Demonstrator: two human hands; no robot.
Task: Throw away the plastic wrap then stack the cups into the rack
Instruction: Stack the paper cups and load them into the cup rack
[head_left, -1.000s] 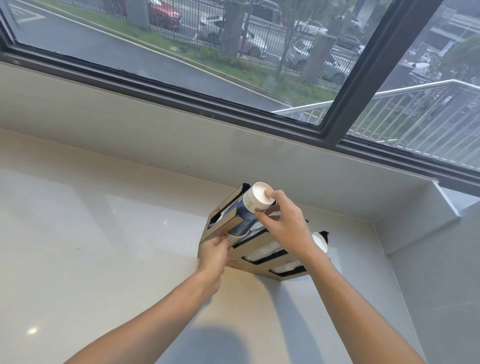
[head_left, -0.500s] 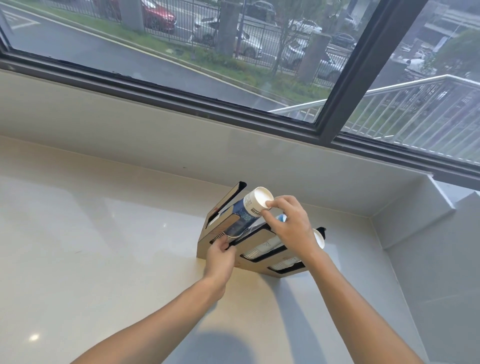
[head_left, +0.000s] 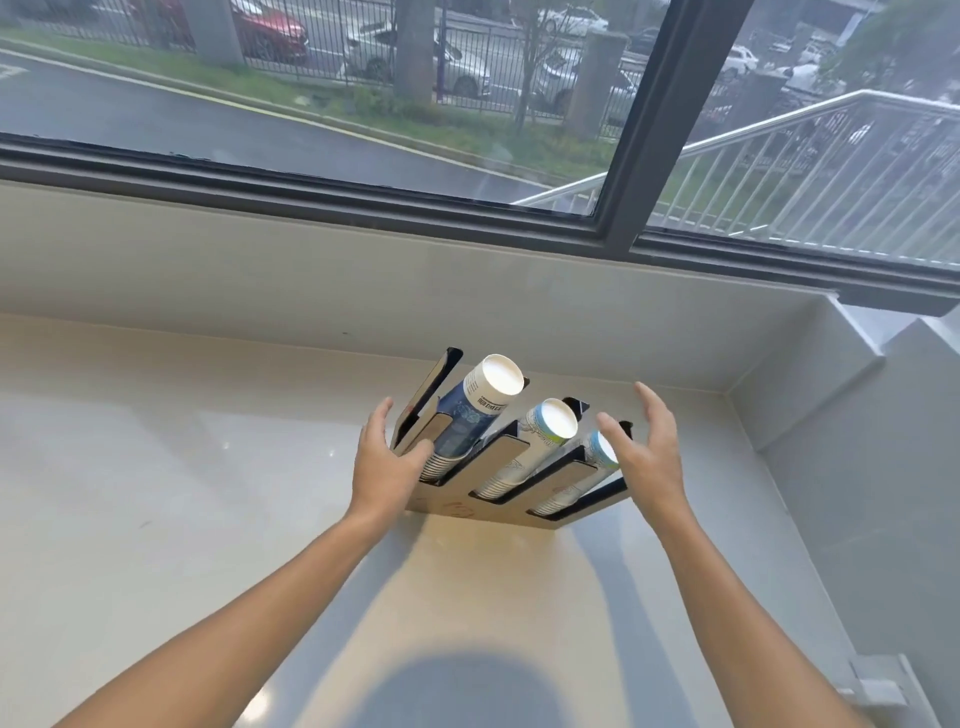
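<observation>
A slanted cup rack (head_left: 467, 506) stands on the pale counter near the back wall, with three slots. The left slot holds a tall stack of blue-and-white paper cups (head_left: 475, 410). A second stack (head_left: 543, 434) fills the middle slot and a third stack (head_left: 597, 454) the right slot. My left hand (head_left: 387, 460) rests against the rack's left front corner, fingers spread. To the right of the rack, my right hand (head_left: 647, 449) hovers with fingers apart, partly covering the third stack. No plastic wrap is in view.
The counter (head_left: 182, 493) ends at a low back wall under a wide window (head_left: 363, 130). A side wall with a step (head_left: 831, 374) closes the right end. A small grey fitting (head_left: 878, 686) sits at the lower right.
My right hand let go of the top of the blue-and-white stack and drew away to the right. The stack now sits in the left slot. My left hand opened at the rack's corner.
</observation>
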